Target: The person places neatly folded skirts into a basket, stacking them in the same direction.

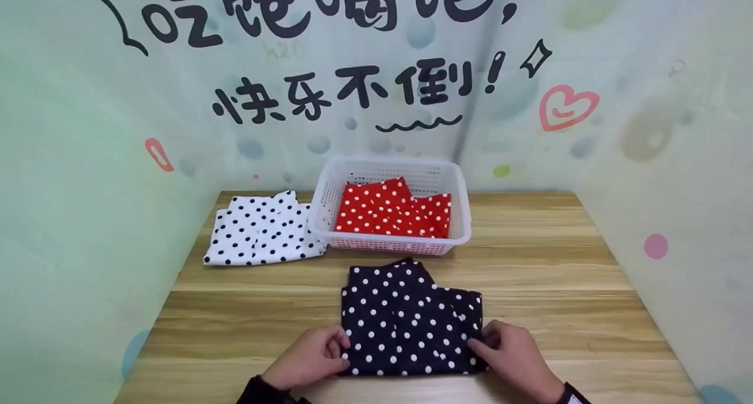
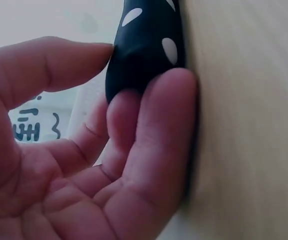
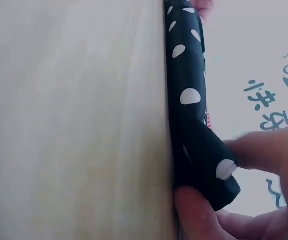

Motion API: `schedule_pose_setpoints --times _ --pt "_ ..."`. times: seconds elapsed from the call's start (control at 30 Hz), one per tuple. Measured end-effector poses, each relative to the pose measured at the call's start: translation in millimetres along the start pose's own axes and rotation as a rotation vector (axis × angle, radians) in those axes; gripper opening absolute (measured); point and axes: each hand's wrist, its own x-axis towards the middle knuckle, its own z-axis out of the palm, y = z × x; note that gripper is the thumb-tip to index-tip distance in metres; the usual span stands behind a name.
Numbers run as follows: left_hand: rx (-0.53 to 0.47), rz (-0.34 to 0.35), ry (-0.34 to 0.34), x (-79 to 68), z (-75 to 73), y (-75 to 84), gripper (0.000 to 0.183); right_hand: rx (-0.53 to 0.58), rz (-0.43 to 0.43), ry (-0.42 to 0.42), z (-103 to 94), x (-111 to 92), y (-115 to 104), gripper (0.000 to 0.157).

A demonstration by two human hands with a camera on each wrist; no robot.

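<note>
A folded black cloth with white polka dots (image 1: 406, 327) lies on the table in front of me, its top edge stepped. At its lower left corner my left hand (image 1: 315, 354) pinches the edge. In the left wrist view the thumb is on top of the black fold (image 2: 144, 55) and the fingertips (image 2: 169, 95) are tucked at its underside. My right hand (image 1: 515, 354) grips the lower right corner. The right wrist view has that corner (image 3: 209, 165) lifted and bent between thumb and fingers (image 3: 196, 210).
A white plastic basket (image 1: 391, 243) stands behind the black cloth, with a folded red dotted cloth (image 1: 376, 207) inside. To its left a folded white cloth with black dots (image 1: 256, 230) lies against the basket. The wooden table (image 1: 547, 274) meets printed wall sheets at the back and sides.
</note>
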Motion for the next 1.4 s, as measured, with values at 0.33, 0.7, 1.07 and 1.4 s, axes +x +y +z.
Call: schedule_pose_setpoints --times 0.33,0.7,1.07,1.4 --pt "-0.399 -0.074 0.150 -5.5 3.0 -0.7 0.078 0.707 0.227 -0.202 -10.7 -3.6 14.2 0.049" --pt "-0.608 -0.104 0.031 3.7 11.9 3.2 0.048 1.018 0.184 -0.481 -2.5 1.4 5.9 0.017" --pt "-0.602 -0.137 0.073 21.5 33.4 7.0 0.040 1.034 0.259 -0.486 17.3 11.0 -5.4 0.034" --pt "-0.651 -0.135 0.096 29.7 44.6 5.7 0.046 1.006 0.224 -0.412 27.7 11.7 -10.3 0.050"
